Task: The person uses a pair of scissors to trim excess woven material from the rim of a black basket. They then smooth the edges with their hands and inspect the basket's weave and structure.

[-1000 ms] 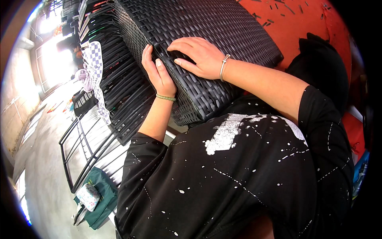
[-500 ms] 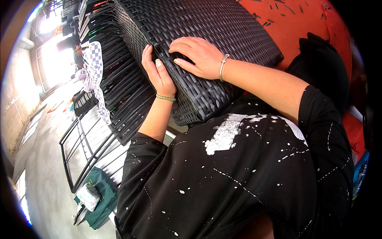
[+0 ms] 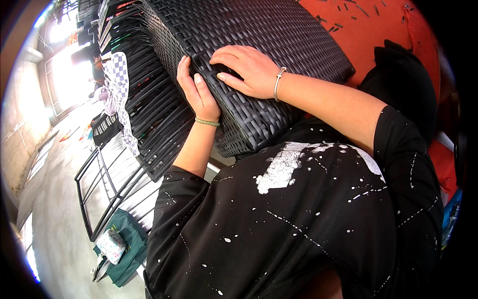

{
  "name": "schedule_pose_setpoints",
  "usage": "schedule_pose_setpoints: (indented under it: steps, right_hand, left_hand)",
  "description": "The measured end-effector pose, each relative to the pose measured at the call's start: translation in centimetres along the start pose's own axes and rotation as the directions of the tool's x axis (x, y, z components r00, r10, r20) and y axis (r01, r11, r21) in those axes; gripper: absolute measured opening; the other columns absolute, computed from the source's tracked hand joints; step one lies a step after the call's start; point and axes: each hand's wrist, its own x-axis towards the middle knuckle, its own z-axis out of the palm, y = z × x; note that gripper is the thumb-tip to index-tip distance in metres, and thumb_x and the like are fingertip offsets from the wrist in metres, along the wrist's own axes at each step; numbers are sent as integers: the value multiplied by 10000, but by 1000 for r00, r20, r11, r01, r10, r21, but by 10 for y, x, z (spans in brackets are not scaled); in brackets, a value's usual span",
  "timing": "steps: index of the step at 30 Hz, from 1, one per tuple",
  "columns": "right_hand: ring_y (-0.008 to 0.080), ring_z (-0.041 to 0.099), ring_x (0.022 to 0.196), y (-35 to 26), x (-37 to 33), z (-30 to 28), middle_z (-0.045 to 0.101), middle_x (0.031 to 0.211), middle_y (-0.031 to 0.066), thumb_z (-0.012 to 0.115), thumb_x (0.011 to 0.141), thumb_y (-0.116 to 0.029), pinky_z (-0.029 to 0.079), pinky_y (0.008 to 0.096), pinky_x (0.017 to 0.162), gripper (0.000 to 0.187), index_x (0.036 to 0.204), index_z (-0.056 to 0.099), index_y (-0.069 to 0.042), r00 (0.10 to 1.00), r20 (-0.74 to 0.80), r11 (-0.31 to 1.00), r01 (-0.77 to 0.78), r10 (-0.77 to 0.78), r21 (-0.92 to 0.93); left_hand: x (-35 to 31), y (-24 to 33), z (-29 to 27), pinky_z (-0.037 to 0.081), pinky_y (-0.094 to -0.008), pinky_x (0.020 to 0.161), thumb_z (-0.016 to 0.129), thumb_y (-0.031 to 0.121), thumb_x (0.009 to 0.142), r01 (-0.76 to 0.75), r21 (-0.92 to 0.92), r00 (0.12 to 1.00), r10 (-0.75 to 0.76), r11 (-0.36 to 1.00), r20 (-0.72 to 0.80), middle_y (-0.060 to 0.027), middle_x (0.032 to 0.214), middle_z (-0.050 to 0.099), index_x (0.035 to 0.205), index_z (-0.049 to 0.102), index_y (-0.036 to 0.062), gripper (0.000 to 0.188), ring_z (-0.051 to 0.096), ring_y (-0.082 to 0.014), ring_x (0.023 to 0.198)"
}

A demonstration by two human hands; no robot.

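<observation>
A large black woven rattan piece [image 3: 269, 37], boxy in shape, lies tilted in front of my torso. My left hand [image 3: 198, 94] rests against its left side near the corner edge. Its fingers are stretched upward, with the thumb apart from them. Over the top face, close to that same edge, lies my right hand [image 3: 249, 72]. Its fingers bend toward the weave, and a gap shows between forefinger and thumb. Neither hand visibly holds a loose strand; the undersides of the right fingers are hidden.
Many long black strips [image 3: 154, 104] fan out left of the woven piece, beside a checked cloth [image 3: 118, 72]. A black metal frame [image 3: 82, 199] and a dark green bag [image 3: 127, 256] with a patterned pouch [image 3: 111, 245] lie lower left. Short black scraps dot the red surface [image 3: 343, 12].
Almost nothing differs. My right hand has shifted very slightly to the left; my left hand and the woven piece stay in place.
</observation>
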Motion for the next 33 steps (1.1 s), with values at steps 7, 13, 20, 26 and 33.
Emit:
schedule_pose_setpoints:
  steps: [7,13,20,26,33]
  right_hand:
    - [335,568,1202,-3,0,0,594,1304,105,619,942,-209,448,451,1040,547,1446,432,-111,998,21,996,-64,62,67]
    - [340,487,1326,28,23,-12,493,1442,144,552,979,-218,399,461,1098,457,1421,488,-119,991,-107,994,-83,76,-67]
    - [408,543,1241,41,21,1,535,1372,237,487,1009,-310,435,456,1066,428,1285,574,4,911,-216,922,-378,352,-89]
    - [399,423,1374,7,-5,22,428,1495,242,467,1014,-383,344,461,1136,547,1391,500,12,877,-7,866,-475,480,-156]
    - [294,357,1443,19,-38,11,407,1544,126,411,1022,-501,242,522,1179,585,1485,445,-144,928,87,917,-337,362,-214]
  left_hand:
    - [0,1,-3,285,-445,1172,392,171,1016,22,1,1000,-22,1000,8,-226,1464,435,1411,440,-66,462,414,-352,1371]
    - [1,1,0,280,-431,1180,406,160,1014,-8,67,1000,8,998,1,-222,1445,469,1398,462,-68,450,428,-348,1366]
    - [2,-5,4,301,-424,1164,404,171,1017,-27,23,999,28,999,-17,-221,1427,486,1383,478,-69,444,444,-346,1344]
    - [3,-5,6,311,-426,1154,410,186,1019,-42,43,999,44,998,-30,-221,1415,490,1369,487,-69,440,452,-351,1334]
    - [7,-14,14,323,-435,1143,433,206,1020,-92,67,994,95,994,-55,-222,1393,521,1355,514,-50,429,462,-363,1322]
